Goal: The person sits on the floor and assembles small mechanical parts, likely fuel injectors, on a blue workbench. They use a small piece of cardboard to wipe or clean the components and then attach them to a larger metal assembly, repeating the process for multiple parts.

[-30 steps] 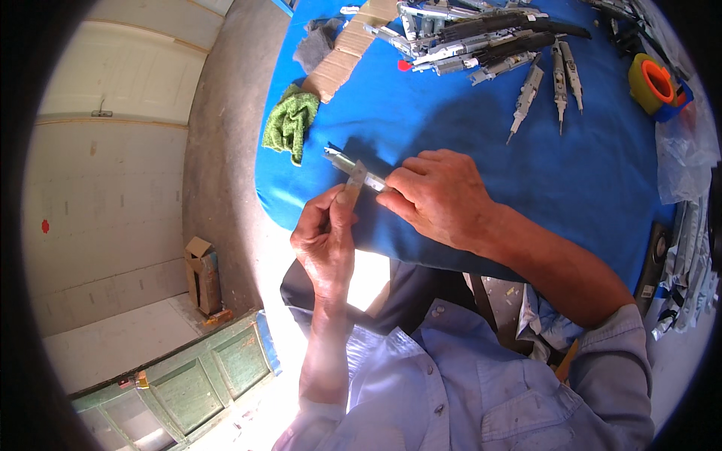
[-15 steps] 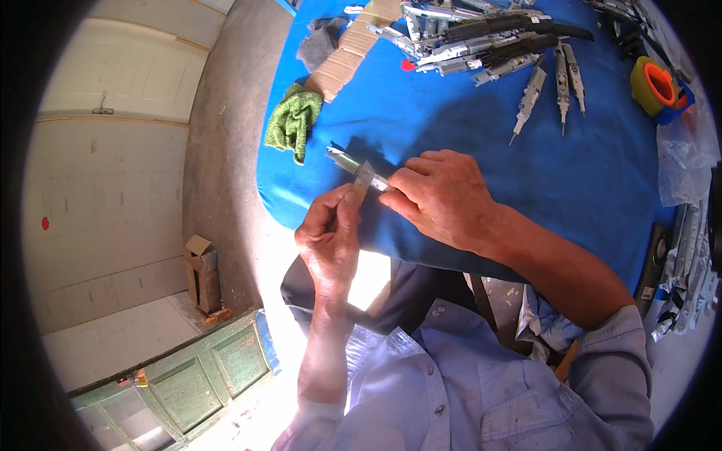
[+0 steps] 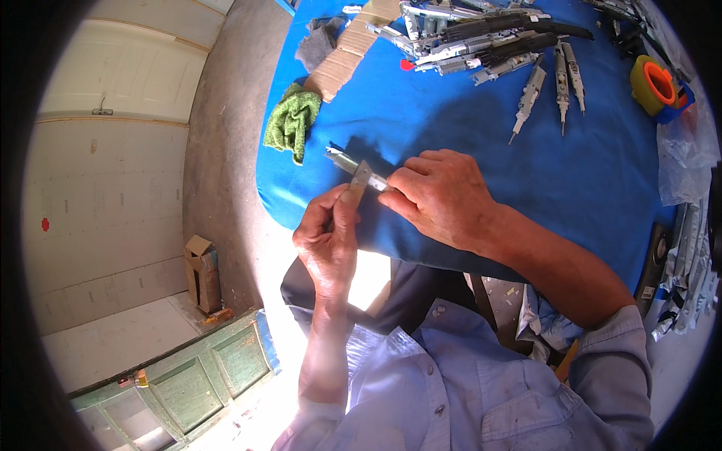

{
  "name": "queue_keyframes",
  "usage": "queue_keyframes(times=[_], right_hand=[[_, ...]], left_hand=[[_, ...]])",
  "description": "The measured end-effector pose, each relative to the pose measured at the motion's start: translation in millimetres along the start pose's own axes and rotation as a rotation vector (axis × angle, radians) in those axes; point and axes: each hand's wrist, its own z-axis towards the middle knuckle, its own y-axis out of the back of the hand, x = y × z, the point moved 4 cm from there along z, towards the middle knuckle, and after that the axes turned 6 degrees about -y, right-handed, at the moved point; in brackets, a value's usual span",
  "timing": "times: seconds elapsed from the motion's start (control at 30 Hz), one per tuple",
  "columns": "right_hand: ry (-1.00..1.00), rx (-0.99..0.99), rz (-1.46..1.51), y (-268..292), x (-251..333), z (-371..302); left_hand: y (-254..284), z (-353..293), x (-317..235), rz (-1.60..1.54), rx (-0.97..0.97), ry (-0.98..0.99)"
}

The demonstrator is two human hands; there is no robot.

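My right hand (image 3: 453,199) pinches one end of a slim grey metal mechanism (image 3: 343,160) over the near left part of the table. The mechanism's far end points up and left, with a small dark tip. Between thumb and curled fingers, my left hand (image 3: 327,237) grips a flat, pale grey strip (image 3: 362,174) that crosses the mechanism near its middle. The strip's lower part is covered by my left fingers. Whether the strip presses on the mechanism or is part of it I cannot make out.
A blue cloth (image 3: 466,139) covers the table. Several metal mechanisms (image 3: 481,45) lie piled at the far side, three of them apart (image 3: 529,98). A green rag (image 3: 292,124), a cardboard strip (image 3: 347,56) and a grey cloth (image 3: 319,43) lie at left; a yellow-and-orange container (image 3: 653,83) stands right.
My left hand and the strip have shifted very slightly to the left, and the strip's tilt has altered a little. My right hand stays almost in place.
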Motion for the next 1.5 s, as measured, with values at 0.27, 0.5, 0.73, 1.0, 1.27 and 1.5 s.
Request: queue_keyframes(times=[0.27, 0.5, 0.73, 1.0, 1.27, 1.5], right_hand=[[-0.011, 0.012, 0.024, -0.6, -0.1, 0.0], [-0.016, 0.015, 0.033, -1.0, -1.4, -1.1], [0.001, 0.002, -0.007, -0.3, -0.4, 0.1], [-0.013, 0.014, 0.037, -1.3, -0.5, -0.2], [-0.002, -0.003, 0.01, -1.6, -0.9, -0.3], [-0.012, 0.005, 0.033, 0.1, -0.5, 0.5]], left_hand=[[-1.6, 0.9, -1.3, -0.001, 0.011, -0.008], [-1.9, 0.2, -0.4, -0.016, -0.01, -0.007], [-1.3, 0.6, -0.9, 0.004, -0.002, -0.016], [-0.5, 0.7, 1.4, -0.01, 0.0, -0.006], [0.0, -0.1, 0.7, -0.011, -0.008, -0.008], [-2.5, 2.2, -0.8, -0.042, 0.018, 0.0]])
